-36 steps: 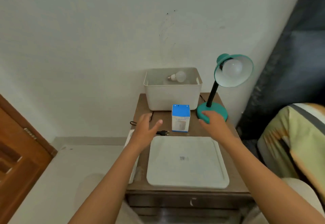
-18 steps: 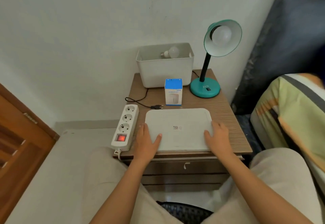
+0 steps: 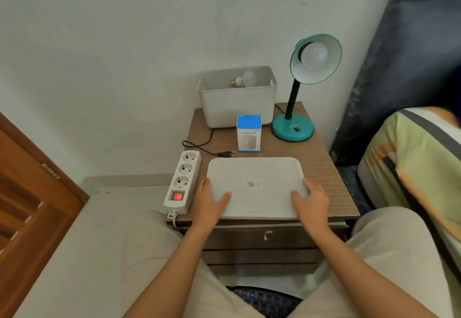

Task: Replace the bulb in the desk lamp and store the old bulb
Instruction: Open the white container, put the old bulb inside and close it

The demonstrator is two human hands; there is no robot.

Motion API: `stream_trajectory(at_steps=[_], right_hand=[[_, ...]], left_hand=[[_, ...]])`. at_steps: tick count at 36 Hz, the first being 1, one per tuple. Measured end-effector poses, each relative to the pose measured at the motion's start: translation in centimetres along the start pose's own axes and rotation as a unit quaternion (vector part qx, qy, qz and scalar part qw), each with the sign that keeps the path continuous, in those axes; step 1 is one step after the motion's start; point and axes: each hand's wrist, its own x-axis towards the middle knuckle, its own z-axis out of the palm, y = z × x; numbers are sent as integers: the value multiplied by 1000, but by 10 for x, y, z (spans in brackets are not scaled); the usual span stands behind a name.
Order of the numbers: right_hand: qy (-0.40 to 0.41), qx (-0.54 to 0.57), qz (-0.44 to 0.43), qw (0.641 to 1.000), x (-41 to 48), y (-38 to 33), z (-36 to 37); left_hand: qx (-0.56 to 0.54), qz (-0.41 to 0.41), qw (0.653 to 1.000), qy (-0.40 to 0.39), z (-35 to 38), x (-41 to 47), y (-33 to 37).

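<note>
A teal desk lamp [image 3: 292, 128] stands at the back right of the bedside table [image 3: 324, 163], with a white bulb [image 3: 313, 55] in its shade. Another white bulb [image 3: 245, 79] lies inside the white bin [image 3: 237, 103] at the back. The lamp's black plug [image 3: 225, 154] lies loose on the table, not in the power strip [image 3: 182, 181]. A flat white lid [image 3: 254, 185] lies at the table's front. My left hand [image 3: 210, 200] rests on its left edge and my right hand [image 3: 310, 199] on its right edge, fingers spread flat.
A small blue and white box [image 3: 248, 133] stands between the bin and the lid. The strip's red switch glows. A wooden door [image 3: 30, 205] is at the left, a striped pillow [image 3: 419, 168] at the right, and a drawer front [image 3: 267, 236] lies below the tabletop.
A second ago both hands were further back, the right one by the lamp base. They drew back to the lid's sides, and the view pulled away from the table.
</note>
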Motion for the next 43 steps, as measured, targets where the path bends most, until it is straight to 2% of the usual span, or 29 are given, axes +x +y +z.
stream_trajectory(at_steps=[12,20,31,38,43], right_hand=[[73,90,-86,989,39,-79,-19],[48,139,-92,985,102,-137,-2],[47,151,-74,985,204,-178,33],[27,48,-73,996,262,-181,54],[30,31,-73,996,279,-173,64]], left_hand=[[-47,80,992,80,-66,39,66],[-26,81,993,84,-101,109,101],[-35,77,993,83,-103,218,134],[-28,49,996,65,-80,277,136],[2,47,996,81,-64,294,134]])
